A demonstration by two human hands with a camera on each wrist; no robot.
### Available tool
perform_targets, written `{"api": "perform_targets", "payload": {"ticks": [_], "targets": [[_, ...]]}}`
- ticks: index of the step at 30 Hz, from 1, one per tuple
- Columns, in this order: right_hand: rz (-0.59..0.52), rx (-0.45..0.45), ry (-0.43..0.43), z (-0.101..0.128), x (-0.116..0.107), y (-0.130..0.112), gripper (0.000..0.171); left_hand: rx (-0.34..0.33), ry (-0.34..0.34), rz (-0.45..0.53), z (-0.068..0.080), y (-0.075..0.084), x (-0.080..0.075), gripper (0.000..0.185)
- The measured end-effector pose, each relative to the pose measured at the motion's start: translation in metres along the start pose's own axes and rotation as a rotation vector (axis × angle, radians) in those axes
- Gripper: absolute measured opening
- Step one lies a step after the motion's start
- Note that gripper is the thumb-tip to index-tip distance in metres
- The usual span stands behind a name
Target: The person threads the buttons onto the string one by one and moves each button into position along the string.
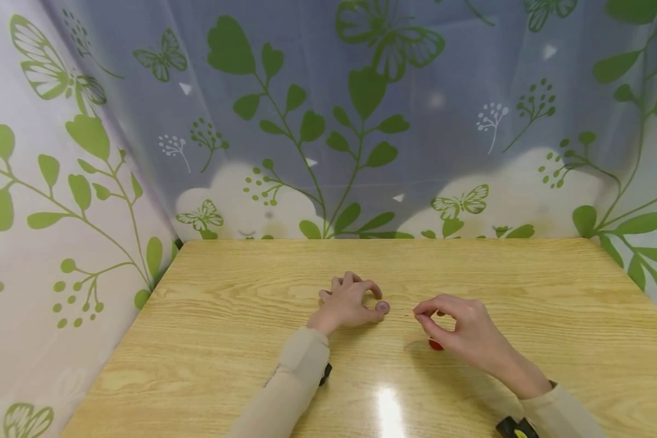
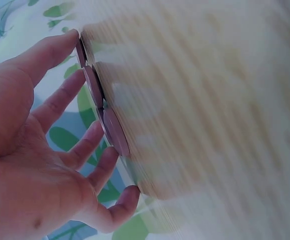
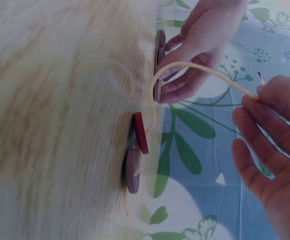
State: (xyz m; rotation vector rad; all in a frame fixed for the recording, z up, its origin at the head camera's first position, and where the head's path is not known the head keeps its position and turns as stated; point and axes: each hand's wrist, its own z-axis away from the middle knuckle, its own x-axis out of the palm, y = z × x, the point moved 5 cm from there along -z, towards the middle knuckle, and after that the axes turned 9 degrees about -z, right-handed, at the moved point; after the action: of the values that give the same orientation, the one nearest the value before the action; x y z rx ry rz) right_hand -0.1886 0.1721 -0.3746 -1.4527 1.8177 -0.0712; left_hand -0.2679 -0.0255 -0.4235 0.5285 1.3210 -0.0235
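Over the table [image 1: 241, 280], the splayed left hand [image 1: 349, 303] pinches 1 button [image 1: 382, 308], the right hand [image 1: 475, 333] cord [image 3: 199, 67].

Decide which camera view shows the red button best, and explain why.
The right wrist view: the red button appears larger and unobstructed there, though seen nearly edge-on. The head view shows only part, the right hand covering the rest. The left wrist view does not show it.

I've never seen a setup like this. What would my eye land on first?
Probably the fabric backdrop, its green leaves and butterflies rising behind the wood-grain table. Next, the right hand pinching a pale cord that trails to a red button on the tabletop. Opposite, the left hand spreads its fingers by mauve buttons.
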Motion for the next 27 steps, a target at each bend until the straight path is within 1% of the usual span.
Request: {"api": "perform_targets", "payload": {"ticks": [13,21,27], "targets": [[-0.003,0.025,-0.007,0.0015,-0.0003,-0.0002,0.036,-0.046,0.005,-0.037,-0.0022,0.0018,0.0022,0.023],[0.005,0.043,-0.017,0.0013,-0.0002,-0.0002,0.034,-0.049,-0.003,-0.019,-0.0017,0.0029,0.0018,0.019],[0.01,0.043,-0.011,0.0021,-0.0008,0.0001,0.034,-0.046,-0.018,-0.036,-0.0005,0.0038,0.0019,0.018]]}}
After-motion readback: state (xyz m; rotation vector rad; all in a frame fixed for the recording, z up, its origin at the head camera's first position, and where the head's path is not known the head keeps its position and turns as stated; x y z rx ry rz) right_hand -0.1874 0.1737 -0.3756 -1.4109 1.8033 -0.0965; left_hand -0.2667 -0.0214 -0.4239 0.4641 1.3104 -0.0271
